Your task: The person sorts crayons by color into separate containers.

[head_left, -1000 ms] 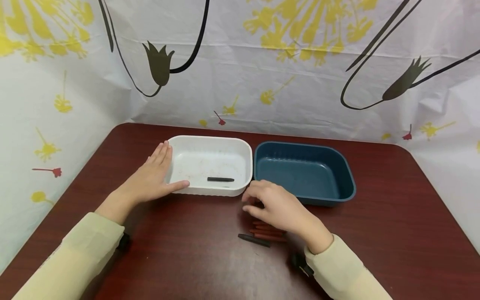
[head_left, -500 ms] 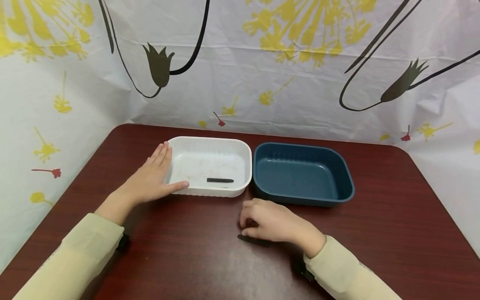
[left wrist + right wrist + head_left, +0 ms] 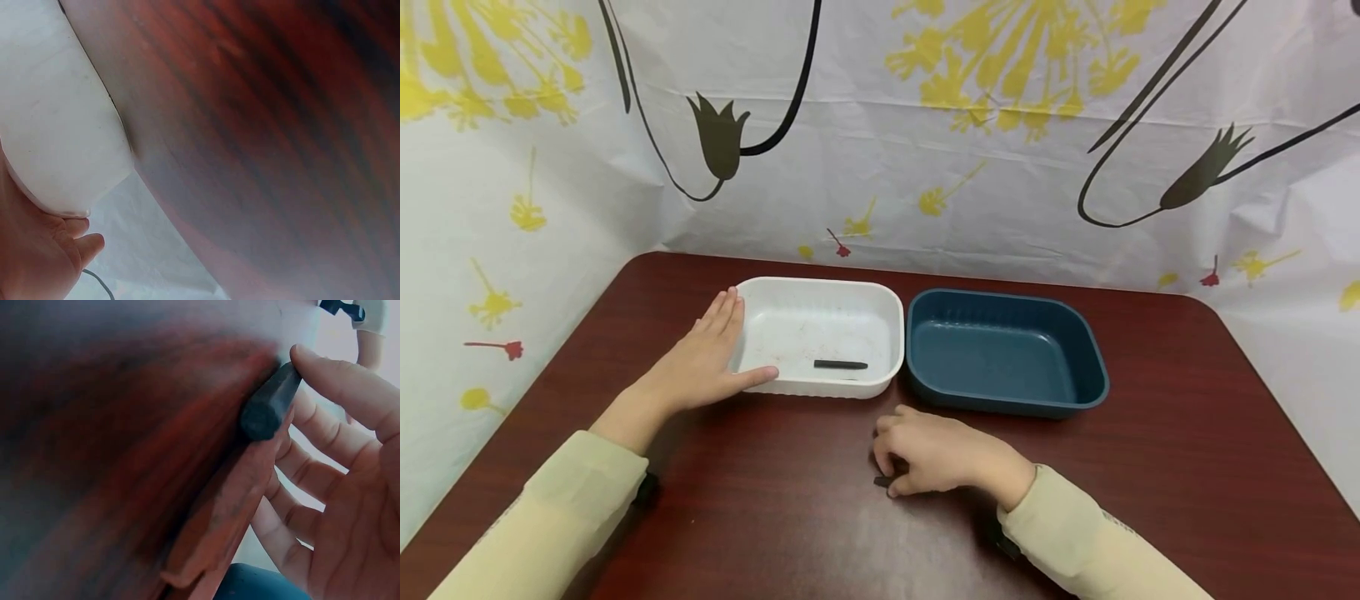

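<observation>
My left hand [image 3: 711, 358] lies flat against the near-left corner of the white tray [image 3: 820, 285], fingers straight along its side and thumb along its front wall; the left wrist view shows the palm [image 3: 37, 259] against the tray wall [image 3: 56, 125]. One black crayon [image 3: 840, 364] lies inside the tray. My right hand [image 3: 910, 462] curls over crayons on the table in front of the trays. In the right wrist view its thumb [image 3: 350, 381] and fingers pinch a black crayon [image 3: 270, 403], with red-brown crayons [image 3: 231, 506] lying beside it. Only the crayon's tip [image 3: 881, 482] shows from above.
An empty dark blue tray [image 3: 1007, 298] stands right of the white one, almost touching it. Both sit on a dark red wooden table [image 3: 1187, 450] with rounded corners. A white sheet with yellow flowers [image 3: 1000, 167] hangs behind and to both sides.
My right hand has drawn back from the blue tray's front edge, come down over the crayons and curled onto the black one. The left hand and both trays stayed put.
</observation>
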Demonstrator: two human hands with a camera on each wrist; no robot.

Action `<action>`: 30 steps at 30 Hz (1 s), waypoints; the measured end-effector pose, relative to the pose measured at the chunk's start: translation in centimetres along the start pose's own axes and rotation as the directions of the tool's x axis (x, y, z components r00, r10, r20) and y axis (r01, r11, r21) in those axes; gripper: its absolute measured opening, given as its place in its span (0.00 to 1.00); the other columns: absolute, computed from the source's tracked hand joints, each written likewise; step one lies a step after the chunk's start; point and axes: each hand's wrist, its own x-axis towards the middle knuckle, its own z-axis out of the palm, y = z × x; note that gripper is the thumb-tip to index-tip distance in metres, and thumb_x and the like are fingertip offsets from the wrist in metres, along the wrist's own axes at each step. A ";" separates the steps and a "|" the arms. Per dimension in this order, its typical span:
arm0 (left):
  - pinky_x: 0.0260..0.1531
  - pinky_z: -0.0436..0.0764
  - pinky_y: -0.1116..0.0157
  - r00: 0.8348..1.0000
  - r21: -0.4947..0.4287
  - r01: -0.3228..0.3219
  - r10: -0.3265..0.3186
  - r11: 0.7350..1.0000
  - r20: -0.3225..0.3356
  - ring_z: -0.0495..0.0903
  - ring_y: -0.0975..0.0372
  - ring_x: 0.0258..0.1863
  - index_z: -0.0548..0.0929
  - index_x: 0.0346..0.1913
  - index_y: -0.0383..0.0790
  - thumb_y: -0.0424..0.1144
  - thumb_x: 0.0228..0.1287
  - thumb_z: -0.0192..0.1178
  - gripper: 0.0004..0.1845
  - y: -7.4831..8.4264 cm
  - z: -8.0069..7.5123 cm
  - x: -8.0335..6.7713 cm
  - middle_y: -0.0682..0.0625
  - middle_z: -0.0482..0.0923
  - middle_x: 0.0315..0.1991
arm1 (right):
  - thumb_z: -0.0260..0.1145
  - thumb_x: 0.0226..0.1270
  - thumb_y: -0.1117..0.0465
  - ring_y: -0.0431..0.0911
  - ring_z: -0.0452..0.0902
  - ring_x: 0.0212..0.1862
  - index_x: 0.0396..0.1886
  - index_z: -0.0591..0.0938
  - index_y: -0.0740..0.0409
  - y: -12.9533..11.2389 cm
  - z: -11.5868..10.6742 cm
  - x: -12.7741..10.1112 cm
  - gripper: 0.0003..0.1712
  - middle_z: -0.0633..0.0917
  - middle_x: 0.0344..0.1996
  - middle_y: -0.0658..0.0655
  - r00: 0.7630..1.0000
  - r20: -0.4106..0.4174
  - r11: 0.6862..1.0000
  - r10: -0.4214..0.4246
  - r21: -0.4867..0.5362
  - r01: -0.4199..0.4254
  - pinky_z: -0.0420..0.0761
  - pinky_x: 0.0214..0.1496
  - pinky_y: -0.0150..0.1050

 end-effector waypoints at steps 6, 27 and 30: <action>0.77 0.45 0.44 1.000 0.003 -0.003 0.003 1.000 -0.001 0.33 0.44 0.80 0.38 0.77 0.25 0.73 0.61 0.53 0.63 -0.1 0.0 0.1 0.35 0.30 0.80 | 0.76 0.54 0.57 0.38 0.64 0.37 0.22 0.78 0.43 0.3 -0.2 0.1 0.13 0.76 0.28 0.40 0.999 -0.007 0.996 -0.037 0.085 0.038 0.66 0.37 0.27; 0.77 0.45 0.44 1.000 -0.016 0.002 -0.002 1.000 -0.006 0.31 0.45 0.80 0.39 0.77 0.26 0.73 0.61 0.53 0.63 -0.3 0.2 -0.2 0.36 0.29 0.80 | 0.70 0.62 0.64 0.30 0.71 0.26 0.31 0.79 0.51 0.6 -0.9 0.6 0.07 0.77 0.23 0.42 0.990 -0.006 0.926 -0.142 0.352 0.135 0.75 0.32 0.25; 0.77 0.45 0.44 1.000 -0.019 -0.002 0.002 1.000 -0.002 0.32 0.45 0.81 0.39 0.77 0.26 0.73 0.61 0.53 0.63 -0.2 0.1 0.0 0.36 0.29 0.80 | 0.70 0.63 0.63 0.30 0.72 0.27 0.32 0.79 0.51 0.4 -1.1 0.6 0.06 0.78 0.24 0.42 0.989 -0.028 0.918 -0.144 0.370 0.144 0.76 0.33 0.26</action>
